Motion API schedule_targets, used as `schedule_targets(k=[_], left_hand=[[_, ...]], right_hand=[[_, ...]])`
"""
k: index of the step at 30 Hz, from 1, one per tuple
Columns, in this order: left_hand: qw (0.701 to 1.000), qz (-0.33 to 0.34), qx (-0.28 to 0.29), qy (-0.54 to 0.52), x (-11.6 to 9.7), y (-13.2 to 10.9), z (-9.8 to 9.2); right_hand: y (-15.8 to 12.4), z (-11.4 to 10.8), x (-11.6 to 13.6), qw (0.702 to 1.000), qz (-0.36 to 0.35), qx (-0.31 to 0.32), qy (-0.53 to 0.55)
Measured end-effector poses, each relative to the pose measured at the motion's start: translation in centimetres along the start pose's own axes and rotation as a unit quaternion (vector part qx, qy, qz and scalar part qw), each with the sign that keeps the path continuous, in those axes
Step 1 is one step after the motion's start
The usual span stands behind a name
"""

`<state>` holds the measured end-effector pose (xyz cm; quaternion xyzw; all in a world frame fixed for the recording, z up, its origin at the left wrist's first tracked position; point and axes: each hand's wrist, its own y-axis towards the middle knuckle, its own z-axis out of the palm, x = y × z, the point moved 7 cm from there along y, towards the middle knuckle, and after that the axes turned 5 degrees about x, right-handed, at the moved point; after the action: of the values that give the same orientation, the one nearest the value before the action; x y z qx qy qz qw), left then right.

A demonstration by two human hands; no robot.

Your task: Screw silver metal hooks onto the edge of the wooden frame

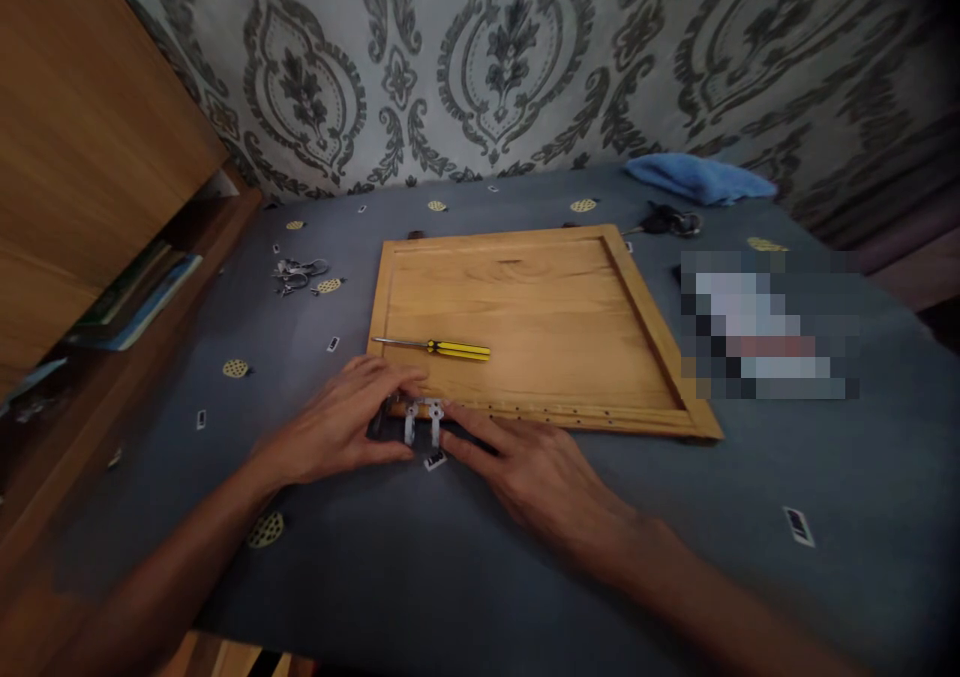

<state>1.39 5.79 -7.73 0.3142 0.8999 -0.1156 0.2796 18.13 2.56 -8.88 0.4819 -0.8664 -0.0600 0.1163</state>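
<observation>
A framed wooden panel [525,327] lies flat on a grey-blue cloth surface [450,557]. A yellow-handled screwdriver [439,348] rests on the panel near its front left corner. At the panel's front edge sits a small metal hinge-like bracket [422,419]. My left hand [349,422] lies flat beside the bracket, fingers stretched toward it and touching the panel's edge. My right hand [517,462] reaches in from the right, fingers extended, fingertips at the bracket. Neither hand wraps round anything.
More metal brackets [296,273] lie at the back left. A blue cloth [697,177] and a dark object [671,220] sit at the back right. Wooden shelves with books [135,297] stand at the left. Patterned wallpaper rises behind.
</observation>
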Motion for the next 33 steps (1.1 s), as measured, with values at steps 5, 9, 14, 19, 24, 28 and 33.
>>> schedule_targets(k=[5, 9, 14, 19, 24, 28, 33], left_hand=[[1.0, -0.002, 0.005, -0.003, 0.0, 0.1, -0.1], [1.0, -0.002, 0.005, 0.001, 0.0, 0.1, 0.0], [1.0, -0.004, 0.005, -0.018, -0.4, 0.0, -0.3], [0.993, -0.033, -0.106, -0.036, 1.3, -0.4, -3.1], [0.957, -0.142, -0.252, 0.014, 7.2, -2.2, -6.9], [0.93, -0.194, -0.308, 0.051, 12.3, -4.1, -8.5], [0.911, -0.232, -0.329, 0.083, 16.9, -5.7, -9.0]], right_hand=[[0.0, 0.3, -0.1, 1.0, 0.003, 0.008, 0.005], [-0.1, 0.4, -0.2, 1.0, 0.008, 0.015, 0.001], [0.0, 0.1, 0.0, 1.0, 0.0, -0.007, 0.008], [-0.6, 1.0, -0.4, 1.0, -0.006, -0.022, -0.004], [-0.9, 1.9, -0.7, 0.999, -0.018, -0.031, -0.031], [-0.9, 1.6, -0.7, 0.997, -0.028, -0.056, -0.049], [-0.9, 2.2, -1.0, 0.997, -0.033, -0.053, -0.053]])
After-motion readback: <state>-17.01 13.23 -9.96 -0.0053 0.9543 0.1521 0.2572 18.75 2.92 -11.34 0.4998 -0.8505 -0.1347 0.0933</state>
